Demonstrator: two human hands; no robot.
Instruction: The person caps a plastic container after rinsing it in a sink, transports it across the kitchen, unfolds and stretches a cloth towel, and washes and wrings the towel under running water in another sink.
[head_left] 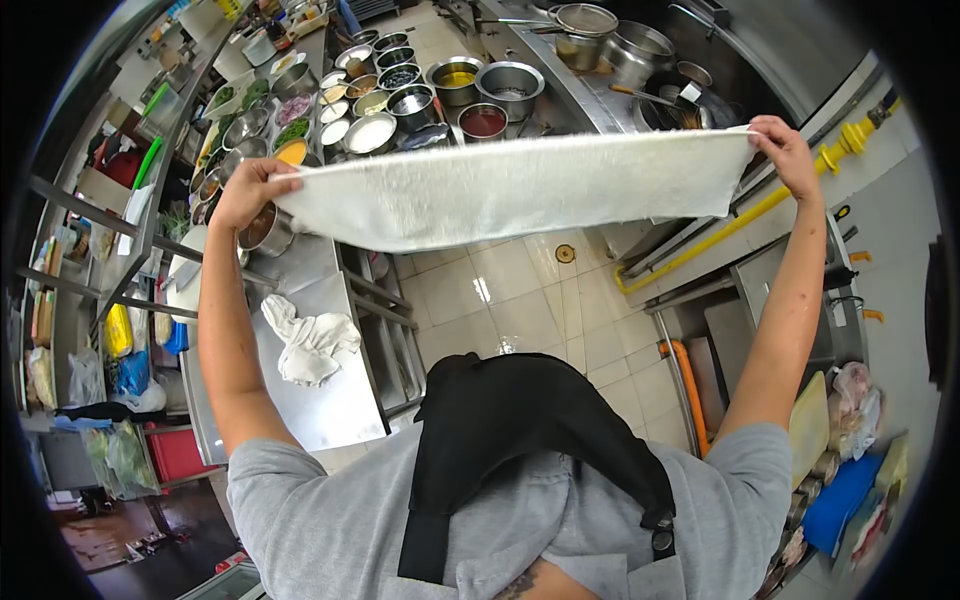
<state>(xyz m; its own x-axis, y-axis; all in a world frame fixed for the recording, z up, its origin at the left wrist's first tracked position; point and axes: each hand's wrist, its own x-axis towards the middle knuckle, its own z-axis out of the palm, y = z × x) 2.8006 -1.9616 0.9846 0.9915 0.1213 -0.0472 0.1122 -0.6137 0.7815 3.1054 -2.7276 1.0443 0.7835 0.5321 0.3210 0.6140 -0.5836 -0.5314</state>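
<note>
A white cloth towel (520, 190) is stretched out in the air between my two hands, above the tiled floor. My left hand (250, 193) pinches its left upper corner between thumb and fingers. At the other end, my right hand (787, 155) grips the right upper corner. The lower edge hangs free and sags a little toward the left. Both arms are spread wide and raised. On the steel counter (330, 420) below my left forearm lies a crumpled white cloth (312, 340).
Several pots and bowls of food crowd the left counter, among them a pot of red sauce (483, 121) and a pan of white liquid (370, 132). A stove with pots (640, 50) stands at the back right. A yellow pipe (740, 222) runs along the right side.
</note>
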